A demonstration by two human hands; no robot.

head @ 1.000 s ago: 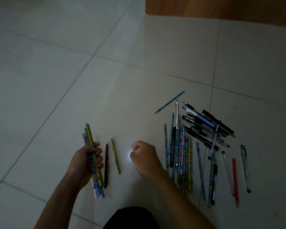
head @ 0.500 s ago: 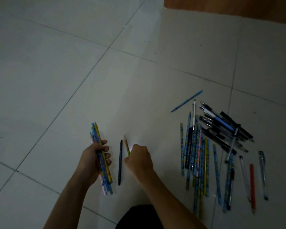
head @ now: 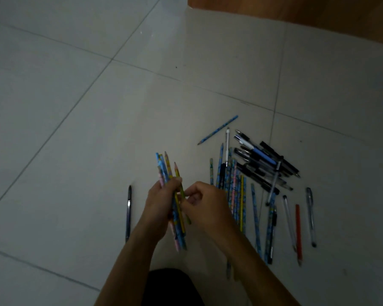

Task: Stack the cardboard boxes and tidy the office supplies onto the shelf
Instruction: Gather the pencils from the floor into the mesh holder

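Across the view a floor (head: 80,111) of large glossy pale tiles with thin grout lines is spreading, and a brown wooden panel (head: 318,12) is bordering it at the top right. On the tiles to the right a loose heap of pens and pencils (head: 236,188) is lying, slim patterned blue sticks running mostly side by side, with black and clear plastic pens (head: 263,164) crossing at its far edge. The right forearm is covering some of the heap's near ends.

Between the heap and a lone dark pen (head: 128,214), the left hand (head: 161,202) is holding a bundle of pencils (head: 162,166) upright off the floor, its grip closed round their middles. The right hand (head: 208,208) is pinching a yellow-green pencil (head: 177,173) against that bundle, its grip curled tight.

One blue pencil (head: 218,130) is lying slantwise apart, beyond the heap. A red pencil (head: 298,233) is lying between two clear pens at the far right.
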